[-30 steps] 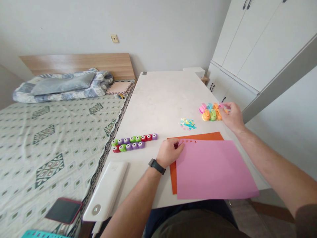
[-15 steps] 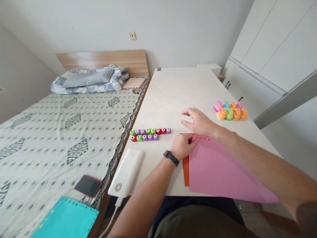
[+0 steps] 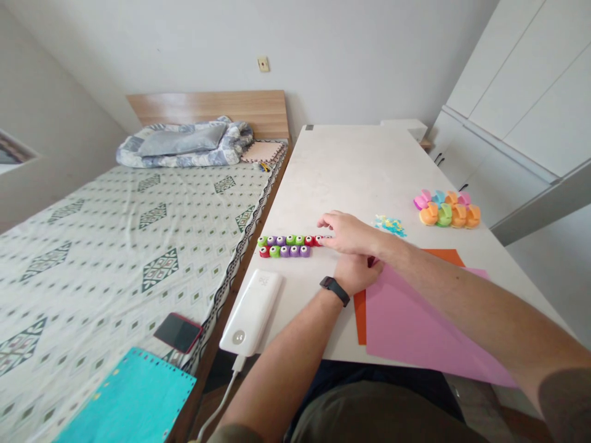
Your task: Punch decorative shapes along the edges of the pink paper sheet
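My right hand [image 3: 349,232] reaches over my left with fingers apart, its thumb and fingertips at the right end of a double row of small craft punches [image 3: 290,246] in red, green and purple. The end punch is partly covered by the fingers. My left hand [image 3: 356,274], wearing a black wristband [image 3: 335,290], rests with curled fingers at the upper left corner of a pink paper sheet [image 3: 415,320], gripping its edge. A dark red patch shows beside the fingers; what it is I cannot tell. Beneath the pink sheet lies an orange sheet [image 3: 361,320].
Blue and yellow paper bits [image 3: 389,225] lie beyond my right forearm. Larger colourful punches [image 3: 450,212] stand at the right. A white power bank [image 3: 253,311] with a cable lies at the left table edge. A phone [image 3: 178,332] and a turquoise sheet [image 3: 133,394] are on the bed.
My right hand has moved left and down to the end of the punch row. My left hand stays at the paper corner. The view has turned slightly left, and the paper bits now show.
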The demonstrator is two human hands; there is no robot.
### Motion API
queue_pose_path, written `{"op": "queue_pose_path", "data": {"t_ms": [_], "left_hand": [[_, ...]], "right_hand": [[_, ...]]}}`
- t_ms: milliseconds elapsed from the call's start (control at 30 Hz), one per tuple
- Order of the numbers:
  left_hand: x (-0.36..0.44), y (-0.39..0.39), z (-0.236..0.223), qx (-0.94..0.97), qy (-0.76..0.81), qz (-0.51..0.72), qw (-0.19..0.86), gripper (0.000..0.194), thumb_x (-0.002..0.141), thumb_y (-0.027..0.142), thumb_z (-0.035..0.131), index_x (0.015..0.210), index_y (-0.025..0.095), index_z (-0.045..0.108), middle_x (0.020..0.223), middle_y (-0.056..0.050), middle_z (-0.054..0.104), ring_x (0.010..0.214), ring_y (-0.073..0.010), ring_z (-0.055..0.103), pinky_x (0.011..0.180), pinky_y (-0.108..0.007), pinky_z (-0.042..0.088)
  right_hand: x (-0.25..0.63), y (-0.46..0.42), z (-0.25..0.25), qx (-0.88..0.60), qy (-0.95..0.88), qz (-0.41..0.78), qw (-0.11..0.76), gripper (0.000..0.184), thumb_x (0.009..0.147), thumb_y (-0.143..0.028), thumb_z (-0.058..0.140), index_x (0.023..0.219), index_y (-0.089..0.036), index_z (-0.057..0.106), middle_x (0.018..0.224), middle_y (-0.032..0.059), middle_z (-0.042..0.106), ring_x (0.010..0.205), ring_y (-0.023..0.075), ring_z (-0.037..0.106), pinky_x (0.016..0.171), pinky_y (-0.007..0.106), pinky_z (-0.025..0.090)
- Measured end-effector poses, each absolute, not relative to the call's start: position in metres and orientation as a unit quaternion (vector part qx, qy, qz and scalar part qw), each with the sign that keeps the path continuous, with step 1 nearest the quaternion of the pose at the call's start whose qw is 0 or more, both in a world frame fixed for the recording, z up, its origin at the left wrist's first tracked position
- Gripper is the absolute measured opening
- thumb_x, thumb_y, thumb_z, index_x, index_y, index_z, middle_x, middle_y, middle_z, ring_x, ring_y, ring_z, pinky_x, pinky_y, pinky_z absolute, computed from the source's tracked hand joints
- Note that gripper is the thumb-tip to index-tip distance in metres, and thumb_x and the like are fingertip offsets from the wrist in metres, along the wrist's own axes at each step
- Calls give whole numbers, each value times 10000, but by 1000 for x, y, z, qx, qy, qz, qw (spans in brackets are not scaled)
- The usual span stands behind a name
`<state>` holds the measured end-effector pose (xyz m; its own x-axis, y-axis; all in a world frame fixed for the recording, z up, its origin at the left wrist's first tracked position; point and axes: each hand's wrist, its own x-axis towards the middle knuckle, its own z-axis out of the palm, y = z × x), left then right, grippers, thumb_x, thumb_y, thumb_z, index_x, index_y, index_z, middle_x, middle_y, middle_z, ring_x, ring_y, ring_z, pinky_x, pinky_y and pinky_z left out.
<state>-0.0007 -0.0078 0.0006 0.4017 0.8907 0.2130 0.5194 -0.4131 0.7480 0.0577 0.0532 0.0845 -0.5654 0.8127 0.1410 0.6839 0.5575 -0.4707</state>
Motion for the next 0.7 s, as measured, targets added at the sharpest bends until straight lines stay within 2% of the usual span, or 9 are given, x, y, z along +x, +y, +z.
{"op": "queue_pose_path", "data": {"t_ms": [167, 300, 467, 700], "left_hand": [[-2, -8, -1, 780, 448, 309, 309, 160, 884, 304, 638, 888, 157, 701, 811, -73, 727, 714, -201, 626, 642, -323, 446], [-4, -6, -1, 785, 431, 316, 314, 137, 870, 277, 626, 796, 166, 654, 721, -43, 680, 631, -162, 573, 579, -298, 379], [-4, -5, 0, 790, 419, 311, 321, 235, 862, 258, 605, 644, 182, 563, 628, -13, 626, 568, -130, 520, 555, -289, 327], [-4, -7, 0, 787, 427, 312, 319, 286, 862, 277, 617, 605, 186, 530, 592, -8, 596, 548, -125, 498, 553, -297, 311]], "right_hand": [[51, 53, 91, -442, -863, 186, 159, 357, 864, -295, 746, 1194, -181, 674, 1237, 121, 685, 1043, 236, 669, 890, 330, 524], [51, 57, 92, -448, -861, 183, 156, 356, 856, -296, 742, 1183, -171, 676, 1228, 120, 694, 1008, 229, 684, 849, 315, 532], [57, 65, 87, -476, -848, 174, 155, 329, 848, -266, 736, 1157, -165, 689, 1120, 105, 736, 962, 221, 695, 829, 310, 530], [63, 66, 83, -510, -825, 194, 148, 312, 855, -253, 724, 1157, -176, 704, 1089, 84, 763, 888, 199, 709, 778, 290, 531]]}}
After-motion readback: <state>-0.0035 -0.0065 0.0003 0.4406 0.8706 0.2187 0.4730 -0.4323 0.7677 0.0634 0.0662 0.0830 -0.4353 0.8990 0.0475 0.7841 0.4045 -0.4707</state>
